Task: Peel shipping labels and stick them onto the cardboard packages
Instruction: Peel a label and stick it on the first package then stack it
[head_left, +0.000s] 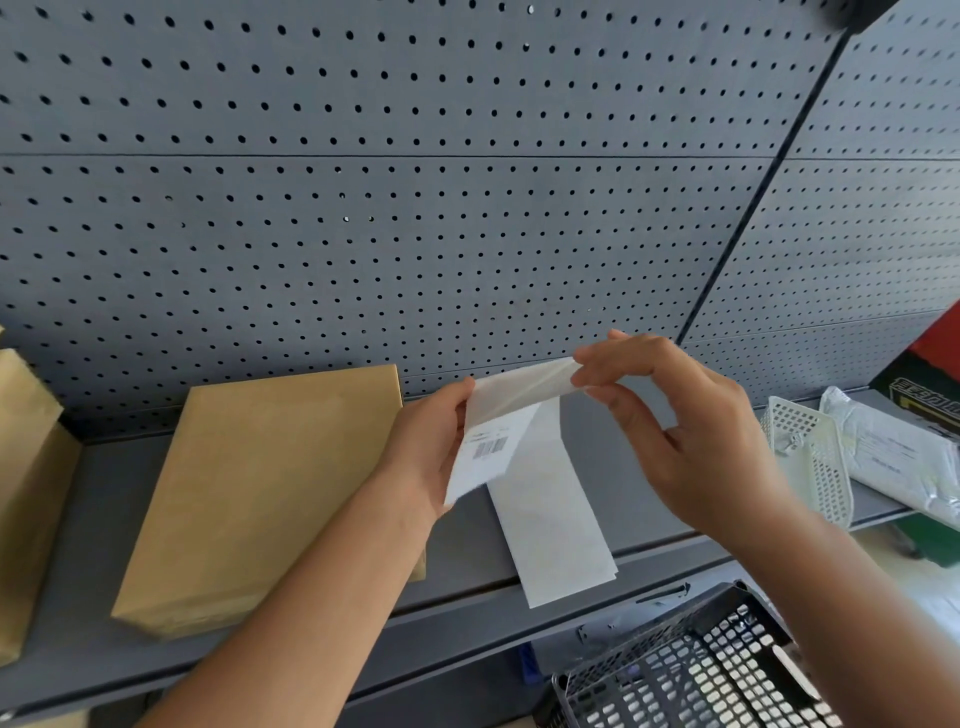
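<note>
My left hand (426, 452) pinches a white shipping label (480, 457) with a barcode, held above the grey shelf (93, 639). My right hand (691, 431) pinches the top of the translucent backing strip (550, 514), which folds over at my fingers and hangs down to the shelf's front edge. The label's upper part is partly separated from the backing. A flat brown cardboard package (260, 493) lies on the shelf to the left of my hands. Another cardboard package (26, 493) stands at the far left edge.
A grey pegboard wall (415, 208) rises behind the shelf. A white perforated basket (810, 457) and a white plastic mailer bag (893, 457) lie on the shelf at right. A black mesh basket (691, 670) sits below the shelf at bottom right.
</note>
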